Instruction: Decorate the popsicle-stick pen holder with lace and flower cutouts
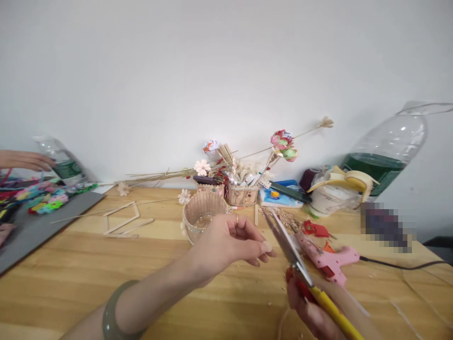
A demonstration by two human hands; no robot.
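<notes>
My right hand [311, 307] grips a pair of scissors [295, 257] with yellow handles, its blades pointing up and slightly apart. To the left, my left hand [237, 243] is closed in a pinch, thumb against finger; a tiny pale bit shows at the tips, too small to make out. It wears a ring, and a green bangle [118, 309] circles the wrist. Partly hidden behind that hand stands a round basket [205, 203] with wooden sides and a beaded trim. A pink glue gun [336, 259] lies right of the scissors, its black cord running off to the right.
Behind are small decorated boxes [242, 194] holding sticks and paper flowers [282, 139]. A tissue pack [283, 196], banana peel [348, 181] and large bottle [385, 146] stand right. Left lie craft sticks [120, 218], a grey board [67, 217] and another person's hand [28, 159].
</notes>
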